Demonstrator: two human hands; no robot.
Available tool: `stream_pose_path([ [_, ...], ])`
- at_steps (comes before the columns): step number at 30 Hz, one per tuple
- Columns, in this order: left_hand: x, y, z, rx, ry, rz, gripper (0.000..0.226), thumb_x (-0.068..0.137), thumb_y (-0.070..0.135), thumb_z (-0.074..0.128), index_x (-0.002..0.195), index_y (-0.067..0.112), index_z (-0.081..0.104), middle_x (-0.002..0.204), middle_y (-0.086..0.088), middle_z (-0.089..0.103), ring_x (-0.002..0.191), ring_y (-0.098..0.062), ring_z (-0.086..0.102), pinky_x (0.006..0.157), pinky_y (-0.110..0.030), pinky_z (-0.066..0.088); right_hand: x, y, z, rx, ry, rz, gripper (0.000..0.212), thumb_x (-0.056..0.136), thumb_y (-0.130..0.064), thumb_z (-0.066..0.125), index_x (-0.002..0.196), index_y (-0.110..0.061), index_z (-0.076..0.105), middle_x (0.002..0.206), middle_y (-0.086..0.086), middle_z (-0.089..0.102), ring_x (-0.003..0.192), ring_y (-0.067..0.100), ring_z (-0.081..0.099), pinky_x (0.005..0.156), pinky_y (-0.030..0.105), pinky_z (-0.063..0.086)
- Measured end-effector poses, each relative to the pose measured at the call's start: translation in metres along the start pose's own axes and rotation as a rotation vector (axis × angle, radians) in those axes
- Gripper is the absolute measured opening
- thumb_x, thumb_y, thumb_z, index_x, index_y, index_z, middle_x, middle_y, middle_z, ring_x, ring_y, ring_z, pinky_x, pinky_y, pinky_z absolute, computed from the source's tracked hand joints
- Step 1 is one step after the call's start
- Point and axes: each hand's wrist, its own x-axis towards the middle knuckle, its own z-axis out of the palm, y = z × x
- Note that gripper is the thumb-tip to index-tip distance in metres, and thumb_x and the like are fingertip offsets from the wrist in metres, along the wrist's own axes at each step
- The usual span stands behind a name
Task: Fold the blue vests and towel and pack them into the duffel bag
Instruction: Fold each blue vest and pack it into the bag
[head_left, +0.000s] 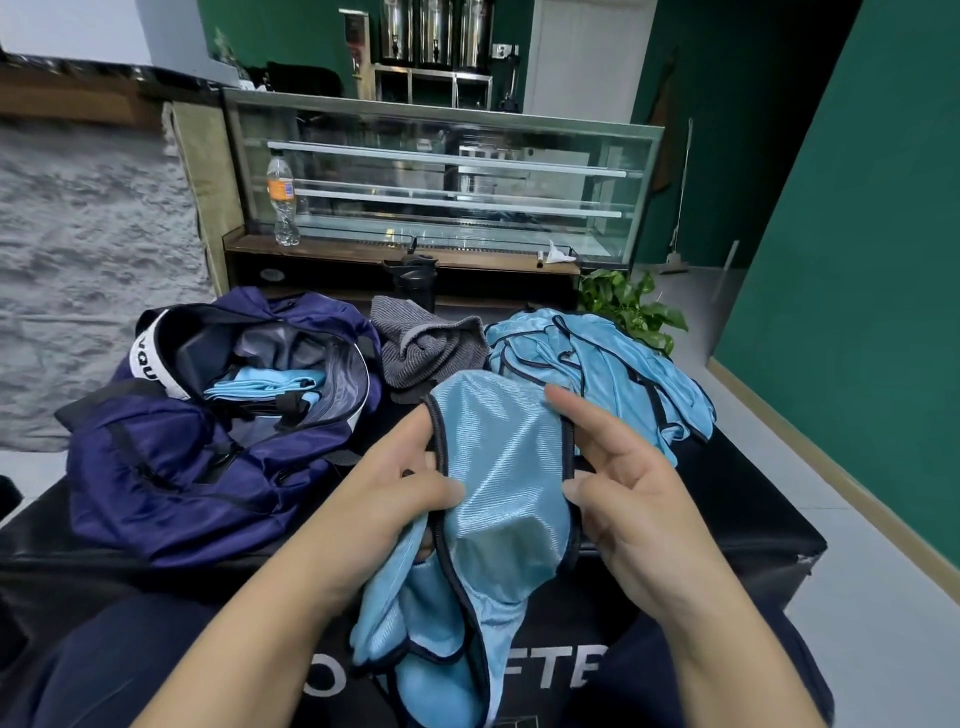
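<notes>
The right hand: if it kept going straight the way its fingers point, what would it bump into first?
The right hand points up and leftward across the held blue vest. Beyond that, it would probably meet the grey towel first, though depth is hard to judge from one view.

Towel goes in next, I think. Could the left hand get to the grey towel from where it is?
Probably yes, once it lets go: the left hand grips the vest, and the grey towel lies uncovered just beyond it.
</notes>
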Motion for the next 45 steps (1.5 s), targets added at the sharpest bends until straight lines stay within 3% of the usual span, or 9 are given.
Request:
stream_pose_path([
  [4,-0.001,-0.001,-0.002,0.028,0.050,-0.039,0.062,0.070,0.002,0.056,0.127,0.024,0.055,0.114,-0.020,0.066,0.105,-0.048,0.060,0.094,-0.056,0.044,-0.001,-0.001,0.003,-0.002,0.086,0.001,0.061,0.072,0.007,0.049,0.117,-0.033,0.064,0.115,-0.021,0.067,0.098,0.024,0.054,0.081,0.038,0.039],
  [12,0.005,-0.012,-0.004,0.344,0.287,0.040,0.065,0.085,0.000,0.064,0.127,0.043,0.040,0.083,-0.003,0.063,0.075,-0.015,0.060,0.074,-0.026,0.048,0.001,0.003,0.001,-0.078,0.111,0.058,0.057,0.088,0.019,0.045,0.118,-0.027,0.060,0.108,-0.019,0.070,0.103,0.010,0.067,0.084,0.024,0.055],
  [18,0.007,-0.017,-0.005,0.548,0.314,0.060,0.030,0.071,0.023,0.065,0.097,0.039,0.066,0.083,0.018,0.066,0.075,0.002,0.058,0.075,-0.012,0.043,0.002,0.004,0.001,-0.192,0.176,0.062,0.049,0.087,0.015,0.050,0.106,-0.026,0.069,0.104,-0.008,0.073,0.101,0.005,0.066,0.081,0.017,0.050],
  [22,0.006,-0.015,-0.005,0.683,0.348,0.067,0.030,0.081,0.018,0.073,0.094,0.044,0.065,0.087,0.013,0.068,0.082,0.002,0.061,0.079,-0.012,0.044,-0.002,-0.002,0.003,-0.480,0.196,-0.007,0.043,0.089,-0.002,0.062,0.107,-0.041,0.063,0.095,-0.011,0.068,0.086,-0.006,0.059,0.077,0.009,0.046],
  [28,0.007,-0.014,-0.003,0.842,0.379,0.106,0.022,0.082,0.020,0.073,0.081,0.041,0.063,0.075,0.014,0.062,0.073,0.004,0.056,0.068,-0.008,0.038,0.000,-0.003,0.004,-0.874,0.215,-0.130,0.027,0.092,-0.017,0.061,0.103,-0.041,0.056,0.102,-0.025,0.055,0.105,-0.017,0.043,0.082,-0.003,0.031],
  [33,0.006,-0.012,-0.001,0.779,0.371,0.090,0.018,0.083,0.021,0.071,0.073,0.035,0.065,0.076,0.018,0.063,0.061,0.002,0.052,0.061,-0.011,0.040,0.002,0.004,-0.003,-0.858,0.268,-0.147,0.017,0.090,-0.019,0.063,0.082,-0.033,0.059,0.091,-0.014,0.056,0.088,-0.006,0.052,0.076,0.006,0.037],
  [38,0.009,-0.011,0.001,0.524,0.402,0.104,0.016,0.093,0.023,0.056,0.087,0.029,0.069,0.074,0.011,0.066,0.063,-0.007,0.051,0.060,-0.009,0.039,0.000,-0.004,0.003,-0.265,0.287,-0.042,0.010,0.093,-0.012,0.058,0.087,-0.020,0.059,0.060,-0.007,0.056,0.053,0.006,0.047,0.052,0.017,0.037],
  [42,0.011,-0.015,0.003,0.342,0.457,0.099,0.027,0.086,0.055,0.050,0.090,0.036,0.069,0.067,0.009,0.056,0.063,-0.023,0.042,0.062,-0.032,0.036,-0.001,-0.005,0.007,-0.442,0.277,-0.107,0.041,0.090,0.006,0.053,0.066,-0.026,0.065,0.063,-0.009,0.061,0.053,0.006,0.047,0.050,0.014,0.036],
  [45,0.011,-0.018,0.006,0.307,0.533,0.076,0.039,0.074,0.070,0.043,0.086,0.042,0.068,0.068,0.014,0.055,0.064,-0.015,0.047,0.069,-0.035,0.035,-0.001,-0.004,0.011,-0.503,0.283,0.014,0.046,0.090,0.005,0.046,0.064,-0.024,0.070,0.053,0.000,0.051,0.044,0.009,0.035,0.041,0.017,0.026],
])
